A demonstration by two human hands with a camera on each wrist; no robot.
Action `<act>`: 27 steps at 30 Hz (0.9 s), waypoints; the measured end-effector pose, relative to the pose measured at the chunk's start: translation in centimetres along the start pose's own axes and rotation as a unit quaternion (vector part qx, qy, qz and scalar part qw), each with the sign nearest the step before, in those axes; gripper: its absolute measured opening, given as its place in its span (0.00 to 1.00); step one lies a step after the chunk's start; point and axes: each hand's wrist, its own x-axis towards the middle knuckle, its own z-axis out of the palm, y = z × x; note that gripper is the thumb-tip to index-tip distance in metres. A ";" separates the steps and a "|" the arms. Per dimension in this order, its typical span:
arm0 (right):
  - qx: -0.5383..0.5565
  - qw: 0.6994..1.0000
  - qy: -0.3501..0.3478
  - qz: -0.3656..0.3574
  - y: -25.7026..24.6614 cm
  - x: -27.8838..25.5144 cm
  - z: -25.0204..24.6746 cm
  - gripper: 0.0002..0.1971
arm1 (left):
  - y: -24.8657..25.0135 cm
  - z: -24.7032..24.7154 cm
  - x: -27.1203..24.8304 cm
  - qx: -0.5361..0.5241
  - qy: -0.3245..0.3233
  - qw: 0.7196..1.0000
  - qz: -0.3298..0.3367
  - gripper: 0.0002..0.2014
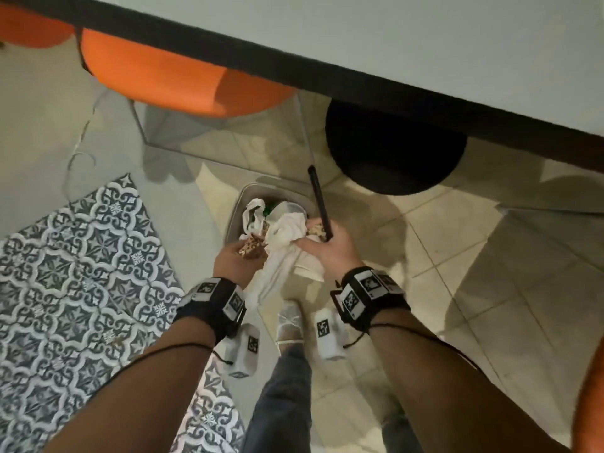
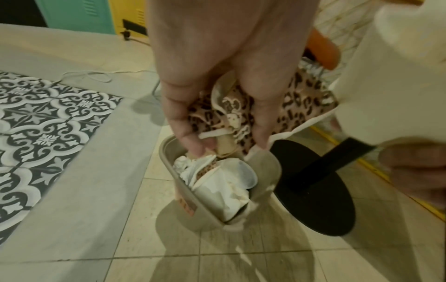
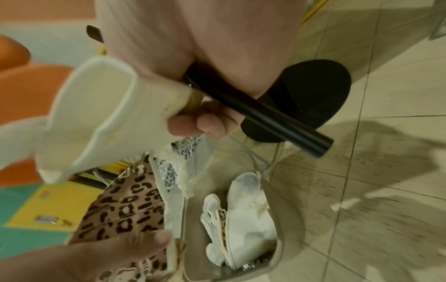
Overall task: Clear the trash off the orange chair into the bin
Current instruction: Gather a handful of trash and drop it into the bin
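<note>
So both hands are right over the bin now: left hand pinches leopard-print paper, right hand clutches a white paper cup plus a black stick. Drop step, I'd say. Bin's already stuffed, so letting go probably needs a push down.

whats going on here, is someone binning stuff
Yes. A person stands over a small grey bin on the tiled floor, already packed with crumpled white paper. The left hand holds a leopard-print wrapper just above the bin's rim. The right hand grips a white paper cup and a black stick-like object together. The orange chair sits behind, under the table edge.
</note>
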 end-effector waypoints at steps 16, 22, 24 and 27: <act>-0.324 0.933 0.025 0.156 6.3 12.2 8.9 0.22 | -2.7 2.4 11.0 -0.037 -0.145 0.984 -0.093 0.26; -0.317 0.929 0.007 0.188 6.9 11.6 9.4 0.24 | -2.7 2.5 10.0 -0.094 -0.151 0.982 -0.057 0.20; -0.337 0.926 0.000 0.170 6.4 11.8 9.3 0.25 | -2.5 2.5 9.5 -0.123 -0.135 0.981 -0.063 0.22; -0.347 0.923 -0.029 0.162 4.5 12.5 9.7 0.28 | -2.6 2.7 9.5 -0.154 -0.102 0.981 -0.062 0.26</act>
